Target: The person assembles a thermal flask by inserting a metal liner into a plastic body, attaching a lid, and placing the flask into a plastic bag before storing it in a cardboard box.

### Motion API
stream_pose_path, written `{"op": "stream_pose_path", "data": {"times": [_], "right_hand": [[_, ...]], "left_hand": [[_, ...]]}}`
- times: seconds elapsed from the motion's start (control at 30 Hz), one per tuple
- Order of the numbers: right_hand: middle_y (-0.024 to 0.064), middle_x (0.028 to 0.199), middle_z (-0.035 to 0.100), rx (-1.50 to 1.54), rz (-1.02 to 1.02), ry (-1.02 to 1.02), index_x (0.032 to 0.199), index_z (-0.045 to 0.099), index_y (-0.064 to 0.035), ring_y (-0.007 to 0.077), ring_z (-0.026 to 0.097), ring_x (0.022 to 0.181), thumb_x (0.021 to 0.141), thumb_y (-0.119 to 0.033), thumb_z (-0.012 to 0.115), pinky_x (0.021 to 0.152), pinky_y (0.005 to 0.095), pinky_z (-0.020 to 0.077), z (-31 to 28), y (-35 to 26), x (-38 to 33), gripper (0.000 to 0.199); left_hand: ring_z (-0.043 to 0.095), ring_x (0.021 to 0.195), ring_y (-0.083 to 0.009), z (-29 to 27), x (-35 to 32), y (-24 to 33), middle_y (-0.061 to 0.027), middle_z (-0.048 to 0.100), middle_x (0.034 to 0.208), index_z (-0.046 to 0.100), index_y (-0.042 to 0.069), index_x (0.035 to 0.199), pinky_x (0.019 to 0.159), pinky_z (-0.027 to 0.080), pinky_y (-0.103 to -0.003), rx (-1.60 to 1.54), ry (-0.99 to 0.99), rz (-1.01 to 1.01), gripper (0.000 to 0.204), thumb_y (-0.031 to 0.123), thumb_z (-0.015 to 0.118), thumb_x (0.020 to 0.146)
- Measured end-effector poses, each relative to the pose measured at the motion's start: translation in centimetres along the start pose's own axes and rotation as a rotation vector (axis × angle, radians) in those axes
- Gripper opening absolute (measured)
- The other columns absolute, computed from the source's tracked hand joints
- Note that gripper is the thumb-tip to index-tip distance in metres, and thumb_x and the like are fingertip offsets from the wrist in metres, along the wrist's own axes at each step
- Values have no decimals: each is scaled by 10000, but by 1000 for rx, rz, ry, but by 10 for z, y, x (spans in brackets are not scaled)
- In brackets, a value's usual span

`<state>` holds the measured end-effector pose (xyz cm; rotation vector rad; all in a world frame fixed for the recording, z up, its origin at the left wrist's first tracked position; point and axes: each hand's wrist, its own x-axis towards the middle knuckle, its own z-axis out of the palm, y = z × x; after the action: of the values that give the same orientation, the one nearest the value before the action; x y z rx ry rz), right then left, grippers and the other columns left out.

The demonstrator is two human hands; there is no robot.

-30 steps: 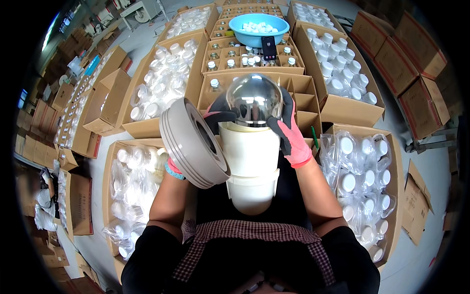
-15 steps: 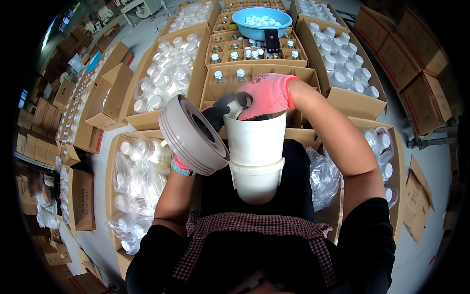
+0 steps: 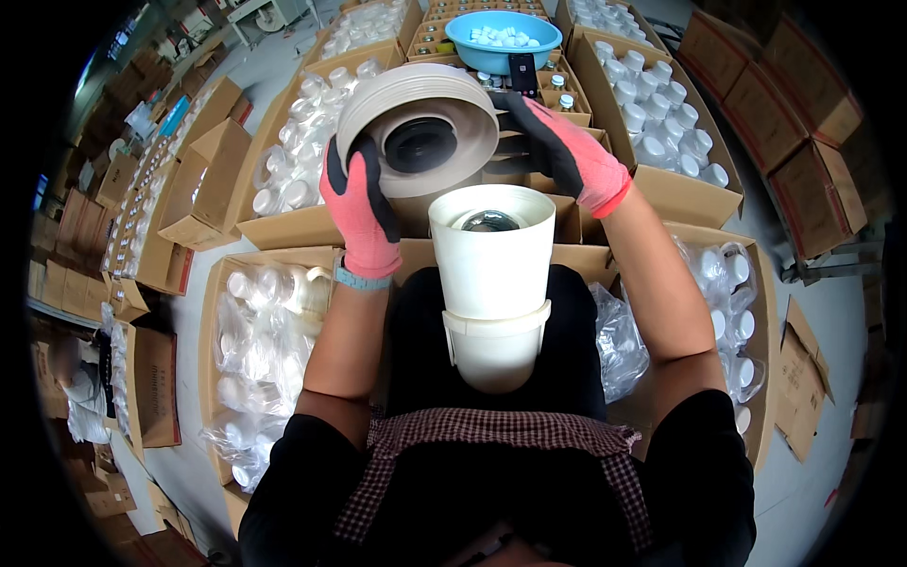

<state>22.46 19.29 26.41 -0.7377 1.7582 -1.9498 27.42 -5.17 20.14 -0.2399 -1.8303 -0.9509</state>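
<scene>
My left hand [image 3: 364, 203], in a pink glove with black fingers and palm, grips a round grey-white plastic lid [image 3: 364, 111] with stepped rings and a black centre. The lid is tilted, its hollow side partly toward me. My right hand [image 3: 567, 151], gloved alike, is at the lid's right edge with fingers spread; whether the fingertips touch it I cannot tell. Below both hands a white plastic canister [image 3: 493, 274] stands upright between my legs, its mouth uncovered. Inside the mouth shows a shiny round glass or metal thing [image 3: 489, 221], mostly hidden.
Ahead, divided cartons hold bottles with white caps [image 3: 565, 101]. On them rest a light-blue basin [image 3: 460, 44] of white caps and a black phone [image 3: 522, 74]. Open boxes of plastic-wrapped white-topped containers [image 3: 671, 123] flank me on both sides. Stacked cartons [image 3: 817, 180] stand at right.
My left hand has raised the lid up and to the right, from beside the canister to above it. My right hand has come out of the canister's mouth and spread its fingers beside the lid.
</scene>
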Motion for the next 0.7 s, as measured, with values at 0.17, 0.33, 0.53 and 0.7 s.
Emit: {"op": "stream_pose_path", "data": {"times": [0.17,0.33,0.53,0.7], "right_hand": [[76,1251,601,177,-204,99,1314,543,1,144,533,1171,920,-194,621,1023,299,421,-19,54,-25,446],[46,1254,540,114,-282,18,1198,597,11,160,537,1154,700,-11,617,1003,286,420,-30,86,-35,499],[97,1251,538,29,-476,72,1155,618,18,198,525,1146,665,-9,604,1022,294,388,-34,93,-33,491],[127,1235,546,-3,-483,50,1139,624,24,232,530,1136,693,-80,615,1036,317,377,-38,109,-31,458]], "left_hand": [[552,1107,-192,17,9,44,-74,587,1182,511,35,1290,962,449,-314,-394,-645,-247,607,-33,680,711],[517,1195,-234,26,-9,21,-112,573,1213,552,14,1250,1058,386,-359,-725,-715,-366,507,152,655,773],[499,1194,-280,33,-15,-6,-144,528,1248,620,9,1122,1019,400,-390,-886,-695,-244,567,367,825,732],[510,1155,-303,32,-25,-2,-133,626,1152,615,36,1149,1024,392,-419,-848,-643,-169,497,258,786,738]]}}
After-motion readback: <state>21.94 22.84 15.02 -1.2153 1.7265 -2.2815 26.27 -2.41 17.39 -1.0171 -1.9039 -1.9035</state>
